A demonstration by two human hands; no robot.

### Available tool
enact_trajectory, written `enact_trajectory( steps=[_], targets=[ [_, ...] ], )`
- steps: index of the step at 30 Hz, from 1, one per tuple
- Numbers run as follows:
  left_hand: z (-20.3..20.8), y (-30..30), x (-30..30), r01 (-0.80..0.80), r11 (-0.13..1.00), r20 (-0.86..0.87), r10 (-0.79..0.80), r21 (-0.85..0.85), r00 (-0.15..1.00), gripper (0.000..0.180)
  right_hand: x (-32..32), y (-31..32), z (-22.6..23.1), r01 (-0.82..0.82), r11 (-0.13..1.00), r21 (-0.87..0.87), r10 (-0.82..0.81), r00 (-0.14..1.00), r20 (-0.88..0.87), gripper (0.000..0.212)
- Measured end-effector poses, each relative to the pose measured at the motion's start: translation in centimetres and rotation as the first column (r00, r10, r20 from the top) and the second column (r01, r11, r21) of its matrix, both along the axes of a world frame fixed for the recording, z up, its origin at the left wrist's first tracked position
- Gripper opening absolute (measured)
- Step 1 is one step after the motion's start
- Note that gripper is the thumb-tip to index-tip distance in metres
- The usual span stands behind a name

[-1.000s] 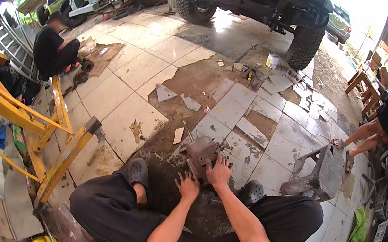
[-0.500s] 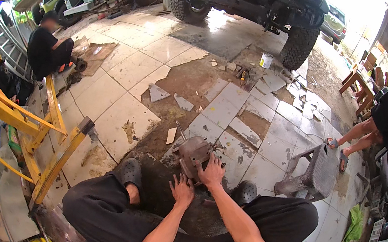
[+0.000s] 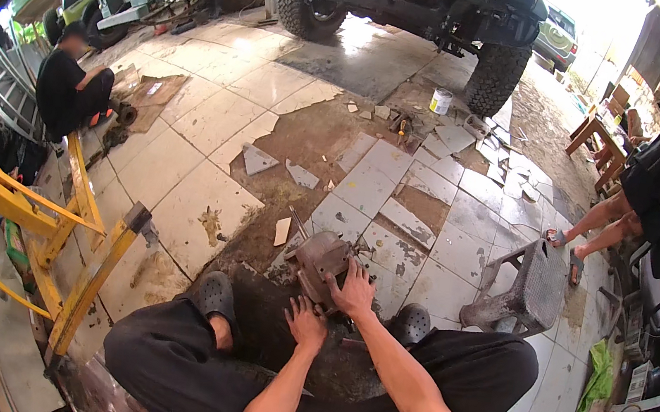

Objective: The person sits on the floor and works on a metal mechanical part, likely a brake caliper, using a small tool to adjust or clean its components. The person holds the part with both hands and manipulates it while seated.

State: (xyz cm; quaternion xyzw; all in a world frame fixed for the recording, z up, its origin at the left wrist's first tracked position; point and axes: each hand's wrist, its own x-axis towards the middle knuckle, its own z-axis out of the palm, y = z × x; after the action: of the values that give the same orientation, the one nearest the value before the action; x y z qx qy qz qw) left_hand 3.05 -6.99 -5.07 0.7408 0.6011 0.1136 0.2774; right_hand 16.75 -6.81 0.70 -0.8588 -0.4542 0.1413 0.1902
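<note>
A greyish-brown metal housing (image 3: 318,259), which looks like a gearbox casing with a thin rod sticking out at its far left, sits on the floor between my feet. My right hand (image 3: 354,291) lies on its right side, fingers stretched and thumb apart. At the near left edge is my left hand (image 3: 306,325), its fingers spread; whether the fingertips press on the metal is hard to tell. Neither hand is wrapped round anything. The underside of the housing is hidden.
A grey step stool (image 3: 521,285) stands right, near a standing person (image 3: 650,181). Another person (image 3: 67,84) squats far left. A yellow metal frame (image 3: 90,283) is at left. Broken tiles (image 3: 259,161) and a white can (image 3: 440,101) lie ahead, before a raised vehicle (image 3: 407,3).
The view has shifted slightly. My right hand has stayed on the housing and my left hand's fingers have spread a little more. The standing person at right has shifted posture.
</note>
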Motion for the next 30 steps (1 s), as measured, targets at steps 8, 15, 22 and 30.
enact_trajectory(
  steps=[8,15,22,30],
  targets=[
    [-0.5,-1.0,0.0,-0.016,0.999,0.010,0.016,0.029,1.000,0.053,0.2,0.2,0.5,-0.010,0.999,-0.037,0.008,0.998,-0.059,0.089],
    [0.3,0.6,0.2,-0.040,0.989,-0.018,0.037,-0.141,0.999,0.055,0.2,-0.6,0.2,-0.015,0.997,-0.075,0.008,0.995,-0.095,0.092],
    [-0.4,1.0,0.3,-0.012,0.999,-0.068,0.010,-0.030,0.998,0.055,0.4,-0.2,0.6,-0.023,0.999,-0.024,0.021,0.998,-0.061,0.092],
    [-0.2,1.2,0.1,-0.006,0.999,-0.055,0.003,-0.054,0.998,0.054,0.2,0.4,0.6,-0.013,0.999,-0.036,0.012,1.000,-0.029,0.090]
  ],
)
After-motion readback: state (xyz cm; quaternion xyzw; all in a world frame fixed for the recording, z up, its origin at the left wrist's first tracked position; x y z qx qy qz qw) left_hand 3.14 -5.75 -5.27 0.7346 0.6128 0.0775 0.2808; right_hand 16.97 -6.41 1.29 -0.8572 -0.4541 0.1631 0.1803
